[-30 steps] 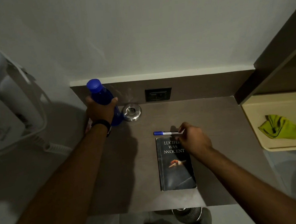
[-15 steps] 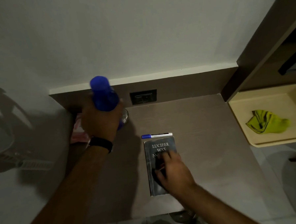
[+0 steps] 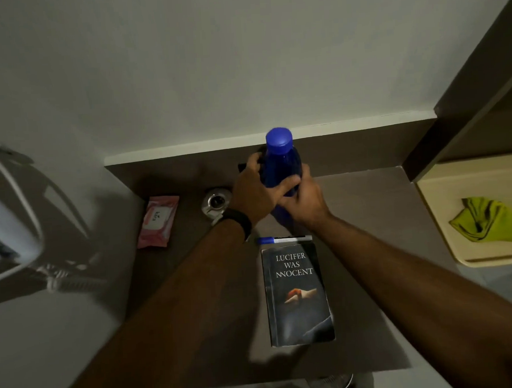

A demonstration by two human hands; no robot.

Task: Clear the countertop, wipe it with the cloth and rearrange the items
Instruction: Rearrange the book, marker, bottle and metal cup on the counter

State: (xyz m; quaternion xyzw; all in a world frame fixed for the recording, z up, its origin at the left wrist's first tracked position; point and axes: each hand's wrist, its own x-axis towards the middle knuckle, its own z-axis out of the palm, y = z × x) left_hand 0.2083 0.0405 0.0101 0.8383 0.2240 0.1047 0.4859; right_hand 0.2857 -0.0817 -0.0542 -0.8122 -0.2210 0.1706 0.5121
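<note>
Both hands hold a blue bottle with a blue cap, upright above the back of the brown countertop. My left hand wraps its left side and my right hand grips its lower right. A dark book lies flat in front, with a blue-capped pen along its top edge. A pink wipes pack lies at the left. A metal ashtray sits beside my left wrist. The green cloth lies in a cream tray at the right.
A white hair dryer with a coiled cord hangs on the wall at the left. A dark cabinet rises at the right above the tray. A low backsplash ledge runs along the back. A metal bin top shows below the counter's front edge.
My left hand carried the bottle from the back left corner to the middle back. My right hand left the book and took hold of the bottle. The wipes pack and ashtray are now uncovered.
</note>
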